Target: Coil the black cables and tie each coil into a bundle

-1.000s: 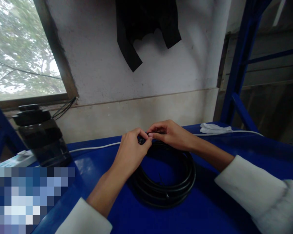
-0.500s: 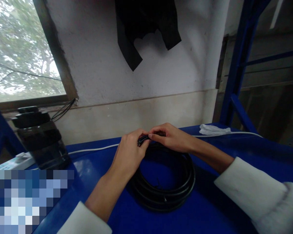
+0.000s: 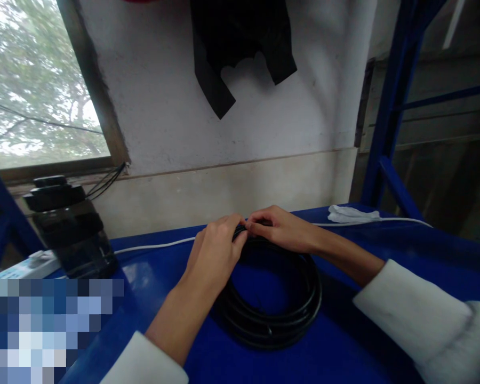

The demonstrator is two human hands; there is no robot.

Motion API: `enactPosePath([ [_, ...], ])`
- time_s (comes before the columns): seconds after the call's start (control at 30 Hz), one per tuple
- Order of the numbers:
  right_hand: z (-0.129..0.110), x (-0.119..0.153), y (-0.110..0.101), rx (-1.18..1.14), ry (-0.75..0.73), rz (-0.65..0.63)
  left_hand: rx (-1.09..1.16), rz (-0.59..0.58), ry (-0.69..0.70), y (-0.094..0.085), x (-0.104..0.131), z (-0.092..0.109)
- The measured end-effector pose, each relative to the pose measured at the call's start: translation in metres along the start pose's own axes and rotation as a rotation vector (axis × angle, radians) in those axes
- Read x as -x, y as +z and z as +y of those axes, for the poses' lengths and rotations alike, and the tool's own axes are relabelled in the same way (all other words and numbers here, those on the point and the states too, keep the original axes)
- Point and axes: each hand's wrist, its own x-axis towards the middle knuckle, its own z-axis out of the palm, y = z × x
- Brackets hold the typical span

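Note:
A coil of black cable point(image 3: 280, 325) lies on the blue tabletop point(image 3: 356, 341), several loops thick, with a small tie end sticking up at its front. At the coil's far side my left hand point(image 3: 218, 248) is closed round the cable, thumb and fingers pinching it. My right hand point(image 3: 282, 226) pinches at the same stretch from the right, its fingertips touching those of my left hand. Exactly what lies between the right fingertips is too small to make out.
A dark bottle point(image 3: 72, 229) stands at the left beside a white power strip point(image 3: 28, 264). A white cord point(image 3: 156, 246) runs along the back edge, past a crumpled white cloth point(image 3: 352, 214). Blue frame posts point(image 3: 388, 122) rise at both sides. Black clothing point(image 3: 244, 37) hangs above.
My left hand has shifted slightly right, closer to the right hand, and covers more of the cable. The whole view has moved a little.

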Motion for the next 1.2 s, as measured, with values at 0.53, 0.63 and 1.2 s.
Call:
enactPosePath([
  [0.53,0.000,0.000,0.002,0.122,0.015,0.023,-0.157,-0.123,-0.015,-0.001,-0.002,0.005],
  [0.63,-0.002,0.001,0.002,0.111,0.020,0.017,-0.136,-0.120,-0.027,0.000,-0.002,0.003],
  [1.2,-0.002,0.002,0.004,0.071,0.054,0.008,0.181,-0.067,-0.239,0.010,-0.006,-0.005],
])
